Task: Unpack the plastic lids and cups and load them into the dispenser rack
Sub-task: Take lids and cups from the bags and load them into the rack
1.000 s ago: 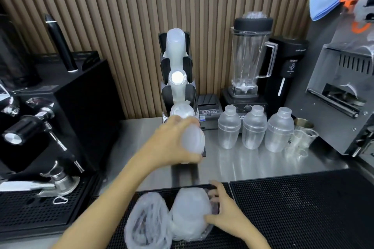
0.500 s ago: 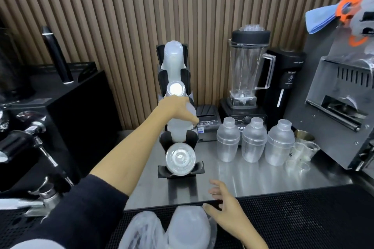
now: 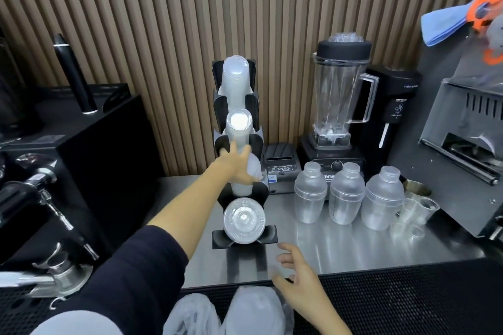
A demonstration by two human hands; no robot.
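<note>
We have one head-worn wide-angle view, looking forward and down, close over the steel counter [image 3: 353,247] toward the slatted wall [image 3: 163,22].

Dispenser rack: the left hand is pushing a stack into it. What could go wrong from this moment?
1. The left hand presses a stack of cups into the tall, narrow dispenser rack; a hard push might tip it.
2. The three shakers stand close beside the rack and could be knocked over.
3. The bagged stack lies at the counter edge, and the right hand is off it, so it may roll.
</note>
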